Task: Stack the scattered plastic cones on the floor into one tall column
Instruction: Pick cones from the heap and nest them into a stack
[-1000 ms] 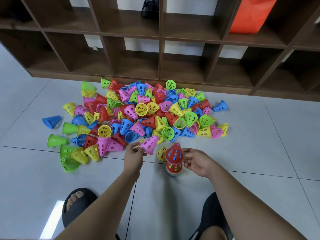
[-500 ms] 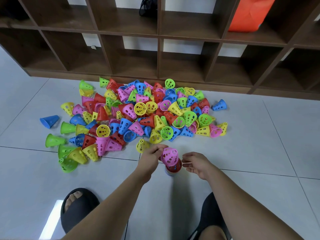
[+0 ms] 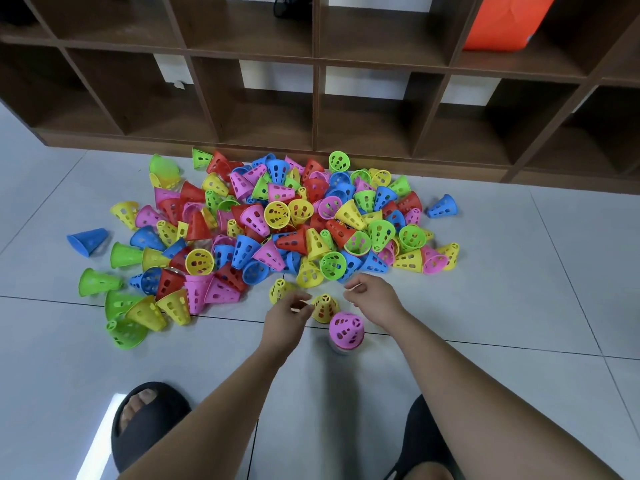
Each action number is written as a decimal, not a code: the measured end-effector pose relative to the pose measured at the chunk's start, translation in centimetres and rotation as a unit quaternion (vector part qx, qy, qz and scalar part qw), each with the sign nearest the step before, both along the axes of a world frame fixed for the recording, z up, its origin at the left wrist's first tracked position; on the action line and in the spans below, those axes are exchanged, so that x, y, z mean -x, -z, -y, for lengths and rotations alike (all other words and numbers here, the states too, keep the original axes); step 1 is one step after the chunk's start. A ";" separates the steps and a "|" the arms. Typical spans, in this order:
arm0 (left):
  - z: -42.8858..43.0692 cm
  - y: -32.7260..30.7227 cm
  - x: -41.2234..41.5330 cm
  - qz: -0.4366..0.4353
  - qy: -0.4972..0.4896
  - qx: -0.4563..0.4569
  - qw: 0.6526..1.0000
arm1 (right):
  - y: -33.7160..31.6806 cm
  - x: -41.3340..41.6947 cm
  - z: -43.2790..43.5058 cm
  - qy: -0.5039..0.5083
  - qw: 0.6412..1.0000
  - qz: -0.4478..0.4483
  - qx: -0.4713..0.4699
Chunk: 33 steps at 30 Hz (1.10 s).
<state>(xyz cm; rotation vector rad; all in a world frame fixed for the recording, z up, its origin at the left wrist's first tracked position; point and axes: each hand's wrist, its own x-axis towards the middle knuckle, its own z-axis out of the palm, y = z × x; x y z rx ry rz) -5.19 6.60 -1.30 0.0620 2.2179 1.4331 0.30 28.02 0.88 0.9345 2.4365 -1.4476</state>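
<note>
A short stack (image 3: pixel 345 332) stands on the floor tiles with a pink perforated cone on top; the cones under it are mostly hidden. Just left of it a yellow cone (image 3: pixel 325 308) stands upright, and another yellow cone (image 3: pixel 278 290) lies a little further left. My left hand (image 3: pixel 287 315) hovers with loosely curled fingers, its fingertips at the left side of the upright yellow cone, holding nothing. My right hand (image 3: pixel 372 299) is above and right of the stack, fingers loosely curled and empty. A big pile of coloured cones (image 3: pixel 277 220) lies beyond both hands.
A dark wooden cubby shelf (image 3: pixel 315 109) runs along the wall behind the pile, with an orange bag (image 3: pixel 502 22) in an upper cubby. Stray cones lie apart at the left (image 3: pixel 88 240) and right (image 3: pixel 442 206). My feet in black slippers (image 3: pixel 145 424) are near the bottom edge.
My left hand set the pink cone on the stack, let go and moved left to the yellow cone. My right hand left the stack and moved up toward the pile.
</note>
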 end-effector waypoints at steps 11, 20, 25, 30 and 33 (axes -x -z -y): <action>2.1 3.0 5.8 -0.163 0.058 0.159 0.972 | 1.1 3.7 1.9 -0.166 0.979 0.062 -0.099; 2.9 4.6 3.2 -0.151 0.142 0.215 0.954 | 2.3 3.7 3.0 -0.230 0.954 0.059 -0.181; 3.5 3.4 3.2 -0.169 0.118 0.207 0.956 | 0.6 3.9 2.3 -0.195 0.963 0.011 -0.187; 2.7 -0.1 3.6 -0.182 0.076 0.142 0.970 | -3.5 4.2 0.3 -0.177 0.965 -0.021 -0.194; 1.5 -2.8 3.1 -0.179 0.071 0.085 0.978 | -6.6 4.0 -1.4 -0.158 0.965 -0.041 -0.205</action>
